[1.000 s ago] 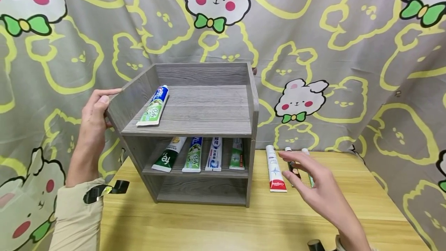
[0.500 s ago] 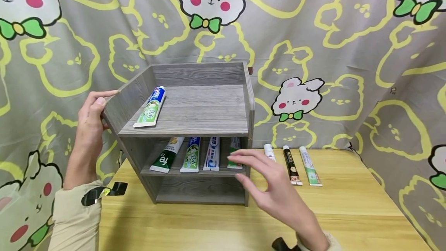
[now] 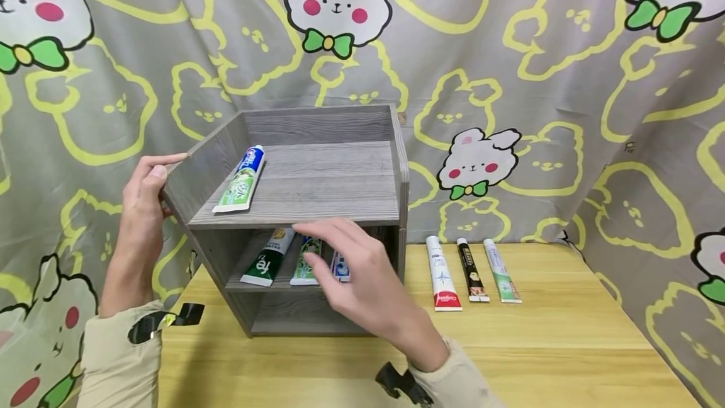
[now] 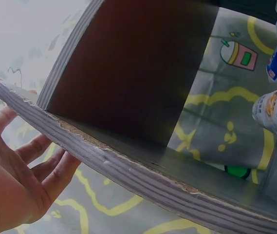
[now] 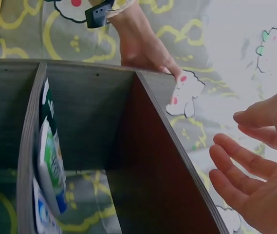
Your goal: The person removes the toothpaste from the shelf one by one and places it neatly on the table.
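Observation:
My left hand holds the left side panel of a grey wooden shelf unit, its thumb at the front edge. In the left wrist view, that hand's fingers reach along the panel's outer side. My right hand, holding nothing, hovers before the middle tier with fingers loosely bent. Behind it are a blue-and-green toothpaste tube and a blue-and-white one, both partly hidden. Left of them lies a dark green and white tube. Another blue-and-green tube lies on the top tier.
Right of the unit, on the wooden table, lie a white-and-red toothpaste tube, a black tube and a white-and-green tube. A patterned curtain hangs close behind the unit.
My right hand has moved left from over the table tubes to the front of the middle tier, now covering its rightmost green tube. The left hand keeps its hold on the side panel.

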Demonstrator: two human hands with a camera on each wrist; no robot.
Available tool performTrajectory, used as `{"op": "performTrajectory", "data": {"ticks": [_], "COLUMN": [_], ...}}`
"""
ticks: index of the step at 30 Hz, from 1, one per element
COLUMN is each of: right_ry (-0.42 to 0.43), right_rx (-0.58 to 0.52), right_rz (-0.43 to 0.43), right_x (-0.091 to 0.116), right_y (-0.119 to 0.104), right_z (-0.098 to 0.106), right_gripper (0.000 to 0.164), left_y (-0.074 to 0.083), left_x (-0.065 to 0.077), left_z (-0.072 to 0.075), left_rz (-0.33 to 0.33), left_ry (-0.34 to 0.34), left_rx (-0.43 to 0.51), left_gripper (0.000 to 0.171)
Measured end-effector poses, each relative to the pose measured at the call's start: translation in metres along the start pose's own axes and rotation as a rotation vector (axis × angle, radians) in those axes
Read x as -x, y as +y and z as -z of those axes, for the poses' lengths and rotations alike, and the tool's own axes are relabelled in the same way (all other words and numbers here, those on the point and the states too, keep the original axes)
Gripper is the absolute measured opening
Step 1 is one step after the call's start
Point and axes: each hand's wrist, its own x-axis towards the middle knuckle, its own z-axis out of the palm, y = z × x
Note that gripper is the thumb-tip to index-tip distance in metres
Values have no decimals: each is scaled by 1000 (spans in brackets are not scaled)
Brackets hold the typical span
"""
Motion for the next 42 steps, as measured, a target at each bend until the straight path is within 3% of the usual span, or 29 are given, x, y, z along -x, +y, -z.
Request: {"op": "performTrajectory", "data": {"ticks": [5,12,19,29,34,42], "right_ry": [-6,-28,-180,-332,-347,-362], "right_rx": [26,103,203,421,505,611], "right_rz": [-46,-210,-365,-540,-597,-663], "right_x": [-24,-55,-81,-116,-130,-143], "right_y": [0,4,9,15,15,25], "right_z": [-22,-45,-59,-93,-110,-124], "right_gripper": [32,38,53,56,55,45], "left_y": [0,-1,-3,-1,-1,-5], "left_x": [1,-1,0,-1,1,-2], "left_z": [2,-1,-5,-1,3,-3], "left_rz": [7,4,21,39,26,23], "left_ry": [22,15,27,47,61,25], "left_rx": [-14,34,88,116,130,139], "left_gripper": [35,35,34,33,34,35]}}
